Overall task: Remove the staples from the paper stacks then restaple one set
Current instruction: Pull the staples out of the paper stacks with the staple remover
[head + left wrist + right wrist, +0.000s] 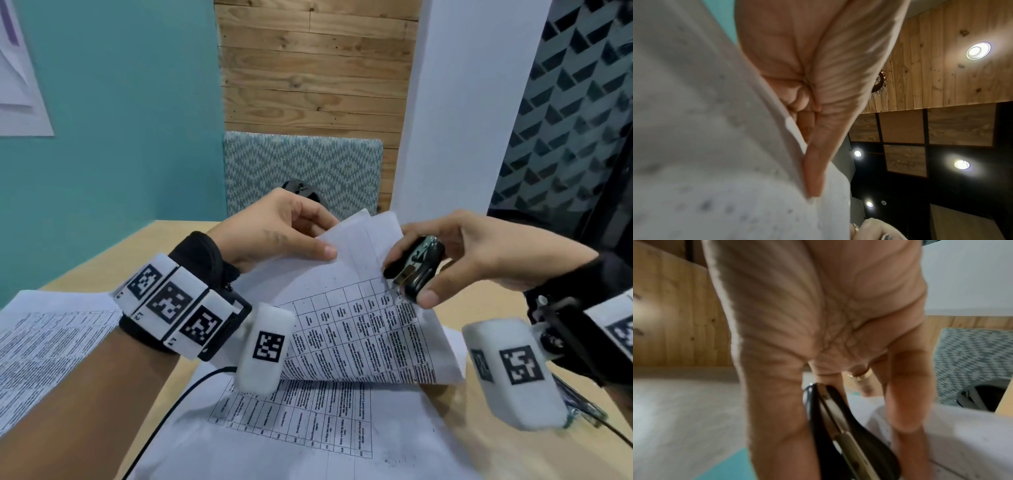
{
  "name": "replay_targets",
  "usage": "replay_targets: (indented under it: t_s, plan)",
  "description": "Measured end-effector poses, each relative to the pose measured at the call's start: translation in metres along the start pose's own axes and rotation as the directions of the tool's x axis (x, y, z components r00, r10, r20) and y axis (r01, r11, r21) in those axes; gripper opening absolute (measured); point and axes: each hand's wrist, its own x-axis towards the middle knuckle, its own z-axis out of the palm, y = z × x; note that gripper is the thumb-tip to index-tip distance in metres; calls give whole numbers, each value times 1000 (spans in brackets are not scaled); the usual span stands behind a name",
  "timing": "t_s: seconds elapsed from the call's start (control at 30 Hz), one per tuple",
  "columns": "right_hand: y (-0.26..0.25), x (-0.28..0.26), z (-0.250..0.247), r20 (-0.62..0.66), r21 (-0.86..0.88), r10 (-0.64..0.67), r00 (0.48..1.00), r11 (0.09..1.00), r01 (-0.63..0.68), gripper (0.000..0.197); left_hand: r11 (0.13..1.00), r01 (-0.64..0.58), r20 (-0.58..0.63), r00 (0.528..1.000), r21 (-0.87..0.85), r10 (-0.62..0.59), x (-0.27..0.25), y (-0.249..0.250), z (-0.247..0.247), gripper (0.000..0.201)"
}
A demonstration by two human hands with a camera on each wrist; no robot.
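both hands raised, left grip [284,228] and right grip [455,253] pinching.

Two hands; one black staple remover [416,270]; three printed white paper stacks: one lifted [363,308], two on the wooden desk [479,311].

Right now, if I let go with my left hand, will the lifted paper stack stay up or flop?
Probably flop: the paper stack already curves and sags between the left hand and the staple remover. The sheets look thin and light, so they may fan apart.
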Motion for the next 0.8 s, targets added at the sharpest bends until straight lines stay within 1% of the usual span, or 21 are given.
replay_targets:
  t_s: [0.17,0.27,0.33,0.4,0.47,0.53,0.6,0.67,0.73,0.8]
  plan:
    - [-4,4,12,-8,-77,-24,1000,997,24,43,999,-35,83,996,3,34,-2,6,1,40]
    - [-3,4,11,-5,-94,-2,1000,996,2,48,998,-64,115,991,-23,66,-3,7,1,45]
    - [0,5,8,45,-61,19,999,998,-16,52,997,-73,133,988,-38,78,-3,6,1,46]
    - [1,5,6,115,-9,31,993,1000,-30,50,995,-87,154,984,-46,93,-3,6,2,48]
    - [1,5,6,134,23,31,991,999,-34,49,993,-109,174,978,-42,115,-2,6,4,47]
    - [2,6,3,92,16,16,996,1000,-17,59,994,-113,145,983,0,112,-3,7,2,45]
    - [2,4,-1,-1,14,-15,1000,1000,15,71,991,-103,67,993,83,98,-5,7,-13,46]
    - [-1,1,-9,-104,32,-51,993,998,55,73,990,-74,-15,997,124,76,-8,5,-38,61]
    - [-4,-5,-17,-190,74,-82,978,992,97,71,994,-30,-77,996,107,39,-10,-3,-61,74]
    - [-7,-8,-22,-250,106,-111,962,984,141,74,998,17,-80,997,52,-12,-12,-17,-72,75]
